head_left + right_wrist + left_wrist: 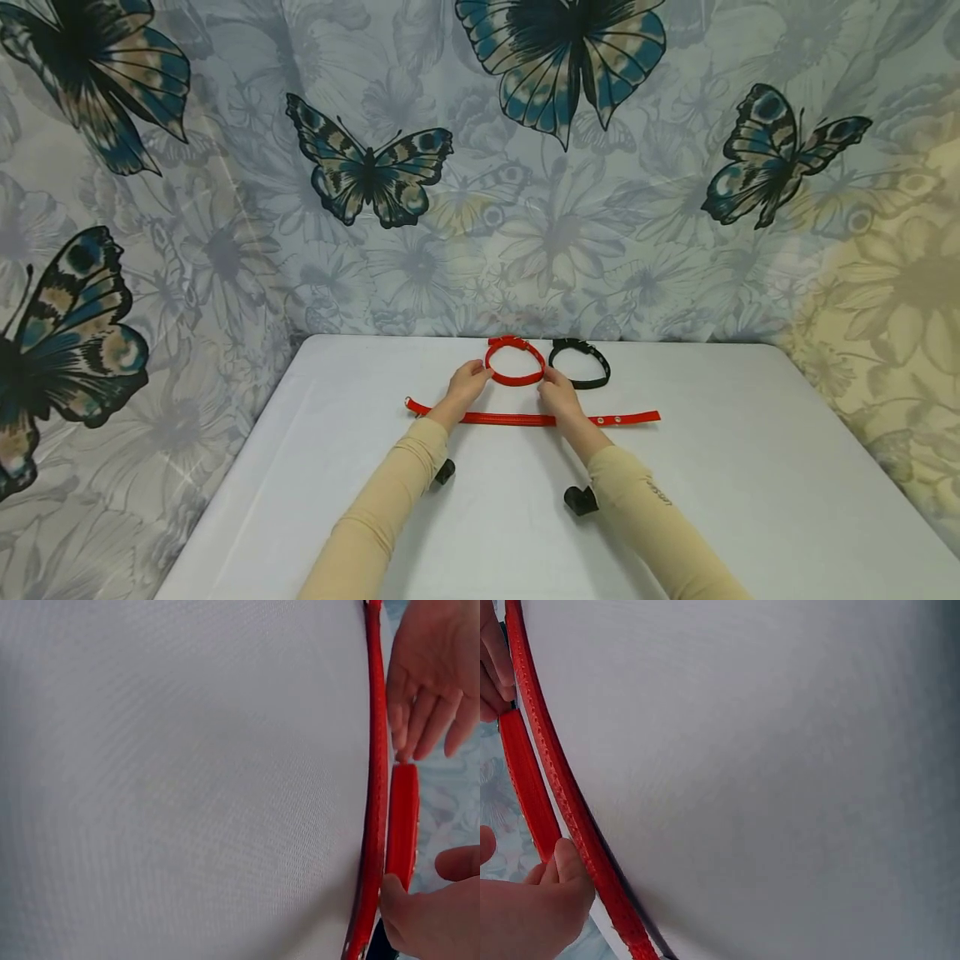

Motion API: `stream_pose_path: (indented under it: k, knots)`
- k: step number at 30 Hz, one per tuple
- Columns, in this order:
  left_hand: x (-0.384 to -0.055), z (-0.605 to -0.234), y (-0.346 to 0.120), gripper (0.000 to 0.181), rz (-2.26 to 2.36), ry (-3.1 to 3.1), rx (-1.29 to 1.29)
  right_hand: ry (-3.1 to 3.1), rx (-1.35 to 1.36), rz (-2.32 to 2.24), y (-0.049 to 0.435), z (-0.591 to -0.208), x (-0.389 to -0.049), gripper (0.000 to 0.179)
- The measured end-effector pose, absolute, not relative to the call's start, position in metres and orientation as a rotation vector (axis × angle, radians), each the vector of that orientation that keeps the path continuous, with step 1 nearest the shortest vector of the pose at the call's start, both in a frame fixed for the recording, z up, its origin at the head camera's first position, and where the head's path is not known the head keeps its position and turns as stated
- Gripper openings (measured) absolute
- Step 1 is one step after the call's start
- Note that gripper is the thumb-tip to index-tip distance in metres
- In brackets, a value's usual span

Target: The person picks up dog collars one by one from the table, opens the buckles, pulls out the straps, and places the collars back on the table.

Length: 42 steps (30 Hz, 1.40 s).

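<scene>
In the head view, the red looped strap (517, 381) lies between the fingertips of the left hand (468, 382) and the right hand (558, 390), touched at either side; this two-sided contact presumably steadies its round shape. The fingers look relaxed, resting against the band rather than clenched. Just beyond the right fingers, to their right, sits the black looped strap (592, 384), perhaps set close for a tidy row. Nearer the person than the fingers, the straight red strap (510, 419) runs crosswise under both arms, probably laid flat so its full length shows. All rest on a smooth white table (750, 467), whose far edge meets, past the fingers, a grey-blue floral wall covering (420, 283) with large butterflies, yellow-tinted at the right.

In the left wrist view, the left fingertips touch one end of the loop, the thumb apart from it; the straight strap passes beside them, and white surface fills the rest.

In the right wrist view, the right fingers touch the loop's near end, thumb lifted away; the left fingers extend, loosely straight, towards its opposite end.
</scene>
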<state>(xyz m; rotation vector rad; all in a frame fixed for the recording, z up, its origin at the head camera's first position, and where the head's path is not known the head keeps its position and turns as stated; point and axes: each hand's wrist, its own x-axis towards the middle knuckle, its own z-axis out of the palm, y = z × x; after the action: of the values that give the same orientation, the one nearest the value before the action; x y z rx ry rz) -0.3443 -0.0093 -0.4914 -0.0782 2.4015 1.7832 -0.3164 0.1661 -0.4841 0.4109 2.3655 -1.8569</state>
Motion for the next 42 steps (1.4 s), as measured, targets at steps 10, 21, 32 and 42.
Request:
stream_pose_path:
  k: [10,21,32,42]
  knots:
    - [-0.335,-0.490,0.001,0.045,1.876,2.485,-0.263,2.321,0.468,-1.958,0.158,-0.482,-0.313,0.056]
    - [-0.330,-0.493,0.006,0.041,2.040,2.424,-0.472,2.332,0.558,-2.006,0.153,-0.486,-0.311,0.052]
    - [-0.324,-0.488,0.002,0.047,2.246,2.110,-0.479,2.057,0.522,-2.194,0.169,-0.483,-0.302,0.056]
    - [-0.303,-0.480,-0.012,0.049,2.309,1.856,-0.374,1.901,0.465,-2.200,0.180,-0.477,-0.286,0.054]
